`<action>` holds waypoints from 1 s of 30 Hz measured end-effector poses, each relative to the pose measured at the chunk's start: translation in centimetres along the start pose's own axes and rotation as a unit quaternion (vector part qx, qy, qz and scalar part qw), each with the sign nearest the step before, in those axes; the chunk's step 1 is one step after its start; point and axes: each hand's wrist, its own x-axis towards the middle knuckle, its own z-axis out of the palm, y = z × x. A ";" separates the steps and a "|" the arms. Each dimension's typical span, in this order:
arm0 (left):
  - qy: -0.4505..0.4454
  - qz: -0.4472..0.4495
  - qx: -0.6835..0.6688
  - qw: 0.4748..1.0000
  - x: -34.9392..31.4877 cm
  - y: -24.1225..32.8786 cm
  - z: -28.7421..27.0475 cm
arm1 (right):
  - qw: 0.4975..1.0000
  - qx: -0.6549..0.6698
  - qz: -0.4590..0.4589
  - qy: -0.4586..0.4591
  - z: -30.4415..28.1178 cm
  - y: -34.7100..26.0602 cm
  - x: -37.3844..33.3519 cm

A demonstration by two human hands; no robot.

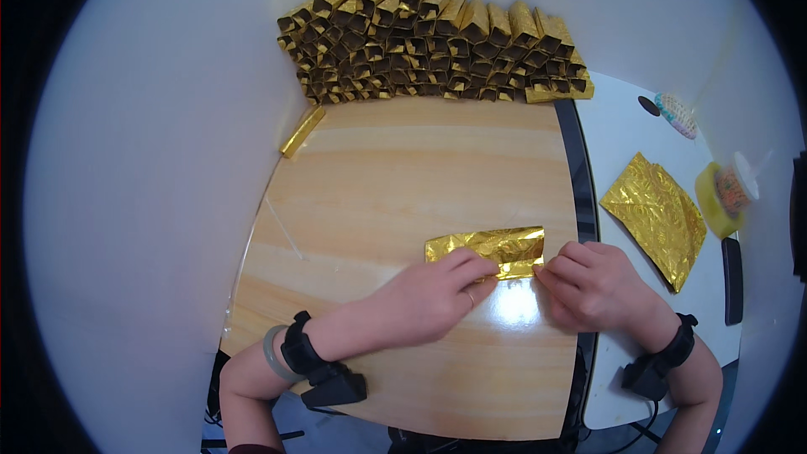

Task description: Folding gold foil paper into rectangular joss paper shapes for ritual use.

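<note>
A strip of folded gold foil paper (pixel 517 245) lies on the wooden table in front of me, its long sides running left to right. My left hand (pixel 445 290) is closed, its fingertips pressing the near edge of the paper around the middle. At the paper's near right corner, my right hand (pixel 588 282) pinches with thumb and curled fingers. Its fingertips touch the corner. Part of the near edge is hidden under the left fingers. Each wrist wears a black strap with a black box.
Many folded gold paper tubes (pixel 437 42) are stacked along the back wall. One single tube (pixel 303 132) rests at the table's left edge. On the white side table (pixel 618 113) lie gold sheets (pixel 660 219), a yellow holder with a cup (pixel 733 189) and a dark bar (pixel 733 282).
</note>
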 end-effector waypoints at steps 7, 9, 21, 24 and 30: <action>-0.187 0.017 -0.103 0.977 0.2 0.8 0.0 | 0.995 0.079 0.053 -0.016 -0.4 0.6 -0.4; -0.182 0.020 -0.102 0.978 0.2 0.7 0.0 | 0.977 0.139 0.157 0.031 0.5 0.7 -0.7; -0.196 0.021 -0.128 0.972 0.0 0.6 -0.3 | 0.627 0.630 0.459 0.006 0.1 0.5 1.3; -0.187 0.028 -0.125 0.974 0.0 0.5 -0.2 | 0.621 0.634 0.461 0.010 0.3 0.4 1.1; -0.196 0.020 -0.119 0.973 0.0 0.6 0.0 | 0.944 0.218 0.248 -0.015 -0.9 0.9 0.7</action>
